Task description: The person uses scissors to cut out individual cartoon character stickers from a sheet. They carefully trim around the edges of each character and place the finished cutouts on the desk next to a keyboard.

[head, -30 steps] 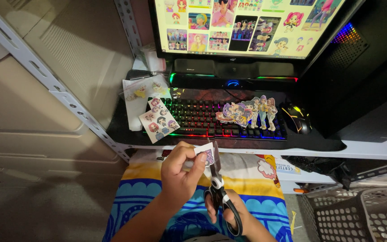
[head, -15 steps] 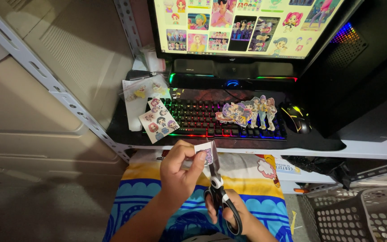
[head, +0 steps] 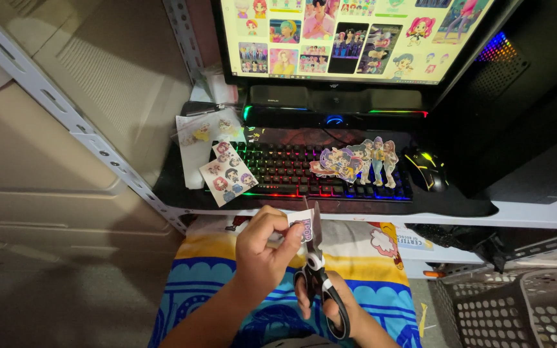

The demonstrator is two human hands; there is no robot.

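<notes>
My left hand [head: 262,251] pinches a small white sticker piece [head: 300,227] with purple print, held just below the desk edge. My right hand [head: 330,308] grips black-handled scissors [head: 317,270]; the blades point up and sit against the right side of the sticker piece. Both hands hover over a colourful blue and yellow cloth [head: 381,283] on my lap. Cut-out character stickers [head: 356,161] lie on the backlit keyboard [head: 285,171]. A sticker sheet with small faces [head: 228,174] rests at the keyboard's left end.
A monitor [head: 349,35] showing cartoon pictures stands behind the keyboard, with a black mouse [head: 425,171] to the right. A white paper sheet [head: 204,132] lies at the far left of the desk. A perforated grey basket [head: 517,309] sits lower right; a metal shelf frame [head: 66,116] runs along the left.
The scissor blades have shifted slightly against the sticker piece; my hands stay in nearly the same place.
</notes>
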